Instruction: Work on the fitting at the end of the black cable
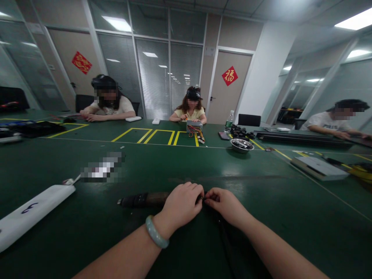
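A dark, pen-shaped electric screwdriver (139,200) with a brownish grip lies on the green table, its narrow metal tip pointing left. My left hand (184,201), with a pale green bangle at the wrist, is closed around the tool's rear end. Directly opposite, my right hand (221,201) pinches the end of a black cable at that rear end. A small brass-coloured bit shows between the fingertips of both hands; whether the plug is seated is hidden. From there the black cable (225,240) runs down towards the table's near edge between my forearms.
At left lie a white power strip (35,213) and a blurred-out phone-sized object (103,167). A metal bowl (242,145) of small parts, a water bottle (229,121) and a flat grey box (319,167) are farther off. Three people sit around the table (162,166).
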{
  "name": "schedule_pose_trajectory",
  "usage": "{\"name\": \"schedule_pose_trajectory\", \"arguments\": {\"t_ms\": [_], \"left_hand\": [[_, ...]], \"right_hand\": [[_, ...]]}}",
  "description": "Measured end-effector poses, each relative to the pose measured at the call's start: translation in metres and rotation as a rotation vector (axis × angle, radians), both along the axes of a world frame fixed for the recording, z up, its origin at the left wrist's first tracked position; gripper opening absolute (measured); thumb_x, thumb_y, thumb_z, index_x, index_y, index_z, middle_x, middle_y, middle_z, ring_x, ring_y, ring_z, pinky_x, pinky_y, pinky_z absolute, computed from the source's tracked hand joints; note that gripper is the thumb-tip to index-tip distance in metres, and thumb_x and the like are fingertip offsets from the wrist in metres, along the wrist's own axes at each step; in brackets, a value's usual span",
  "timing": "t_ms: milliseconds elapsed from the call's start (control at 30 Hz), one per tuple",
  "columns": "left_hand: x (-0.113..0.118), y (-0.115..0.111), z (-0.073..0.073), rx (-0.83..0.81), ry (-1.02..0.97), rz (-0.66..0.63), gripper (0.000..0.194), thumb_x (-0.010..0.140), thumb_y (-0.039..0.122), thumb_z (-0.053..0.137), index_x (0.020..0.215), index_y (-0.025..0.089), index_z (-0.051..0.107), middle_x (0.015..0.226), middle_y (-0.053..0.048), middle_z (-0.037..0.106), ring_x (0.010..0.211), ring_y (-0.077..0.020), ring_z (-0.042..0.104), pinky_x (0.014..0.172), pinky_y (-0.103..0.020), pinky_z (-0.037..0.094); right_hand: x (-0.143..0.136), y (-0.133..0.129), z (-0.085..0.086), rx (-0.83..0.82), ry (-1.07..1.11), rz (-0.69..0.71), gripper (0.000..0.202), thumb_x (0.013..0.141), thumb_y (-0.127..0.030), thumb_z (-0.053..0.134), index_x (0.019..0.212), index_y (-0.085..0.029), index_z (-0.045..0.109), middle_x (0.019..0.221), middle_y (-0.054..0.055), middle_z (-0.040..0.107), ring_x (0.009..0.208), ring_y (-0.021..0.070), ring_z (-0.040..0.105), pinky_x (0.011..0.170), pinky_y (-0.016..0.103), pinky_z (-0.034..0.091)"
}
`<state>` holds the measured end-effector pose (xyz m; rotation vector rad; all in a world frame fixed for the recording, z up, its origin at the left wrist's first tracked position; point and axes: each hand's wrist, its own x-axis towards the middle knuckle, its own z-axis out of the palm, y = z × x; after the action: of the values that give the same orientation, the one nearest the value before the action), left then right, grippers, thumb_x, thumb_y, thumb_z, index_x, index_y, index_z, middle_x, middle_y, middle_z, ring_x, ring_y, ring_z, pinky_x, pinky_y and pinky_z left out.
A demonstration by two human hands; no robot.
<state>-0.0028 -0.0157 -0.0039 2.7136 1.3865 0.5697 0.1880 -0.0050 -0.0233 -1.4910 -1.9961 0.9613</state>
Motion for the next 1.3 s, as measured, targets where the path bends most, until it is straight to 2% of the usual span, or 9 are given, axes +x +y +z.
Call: {"name": "schedule_pose_trajectory", "arguments": {"t_ms": [267, 467, 633, 900, 1100, 1300], "left_hand": [[0.0004, 0.005, -0.005, 0.008, 0.014, -0.037, 0.007, 0.086, 0.025, 0.058, 0.094, 0.024, 0.058, 0.093, 0.0, 0.061, 0.088, -0.0187, 0.054, 0.078, -0.032, 0.041], [0.0002, 0.007, -0.0087, -0.007, -0.012, -0.037, 0.004, 0.088, 0.026, 0.058, 0.091, 0.023, 0.059, 0.092, 0.0, 0.061, 0.089, -0.019, 0.054, 0.077, -0.033, 0.04], [0.0, 0.006, -0.0083, -0.002, -0.053, -0.039, 0.005, 0.088, 0.026, 0.056, 0.092, 0.023, 0.059, 0.092, 0.0, 0.062, 0.088, -0.0193, 0.054, 0.076, -0.033, 0.039], [-0.0004, 0.0058, -0.0083, -0.01, -0.056, -0.034, 0.006, 0.087, 0.025, 0.057, 0.093, 0.023, 0.058, 0.092, 0.0, 0.062, 0.09, -0.0195, 0.054, 0.077, -0.033, 0.04], [-0.0007, 0.0027, -0.0065, -0.02, -0.054, 0.038, 0.015, 0.082, 0.021, 0.059, 0.096, 0.023, 0.056, 0.091, -0.001, 0.059, 0.088, -0.0196, 0.054, 0.076, -0.033, 0.04], [-0.0003, 0.0027, -0.0048, -0.021, -0.054, 0.02, 0.008, 0.082, 0.02, 0.058, 0.09, 0.022, 0.056, 0.089, 0.0, 0.059, 0.086, -0.0191, 0.054, 0.075, -0.033, 0.041]], "right_hand": [[-0.0018, -0.0027, 0.0063, 0.019, 0.027, -0.046, 0.016, 0.076, -0.022, 0.066, 0.092, -0.019, 0.064, 0.073, -0.002, 0.065, 0.065, 0.0119, 0.056, 0.058, 0.021, 0.04], [-0.0001, -0.0015, 0.0025, -0.004, 0.017, -0.034, 0.013, 0.078, -0.026, 0.064, 0.089, -0.019, 0.063, 0.078, 0.0, 0.068, 0.068, 0.0129, 0.06, 0.06, 0.022, 0.041], [0.0005, -0.003, 0.0046, 0.028, -0.08, -0.023, 0.013, 0.081, -0.032, 0.062, 0.083, -0.02, 0.067, 0.078, 0.001, 0.069, 0.069, 0.0142, 0.061, 0.059, 0.023, 0.039], [0.002, -0.0015, -0.0001, 0.044, -0.078, -0.042, 0.013, 0.082, -0.03, 0.06, 0.081, -0.02, 0.067, 0.077, 0.0, 0.069, 0.068, 0.0137, 0.059, 0.059, 0.022, 0.037], [0.0013, -0.001, -0.003, 0.044, -0.062, -0.045, 0.013, 0.081, -0.031, 0.06, 0.078, -0.02, 0.066, 0.074, -0.001, 0.067, 0.065, 0.0127, 0.058, 0.056, 0.021, 0.036], [0.0004, -0.0002, -0.0007, 0.048, -0.082, -0.055, 0.013, 0.081, -0.031, 0.061, 0.079, -0.019, 0.067, 0.072, 0.0, 0.067, 0.064, 0.0124, 0.057, 0.055, 0.021, 0.035]]}}
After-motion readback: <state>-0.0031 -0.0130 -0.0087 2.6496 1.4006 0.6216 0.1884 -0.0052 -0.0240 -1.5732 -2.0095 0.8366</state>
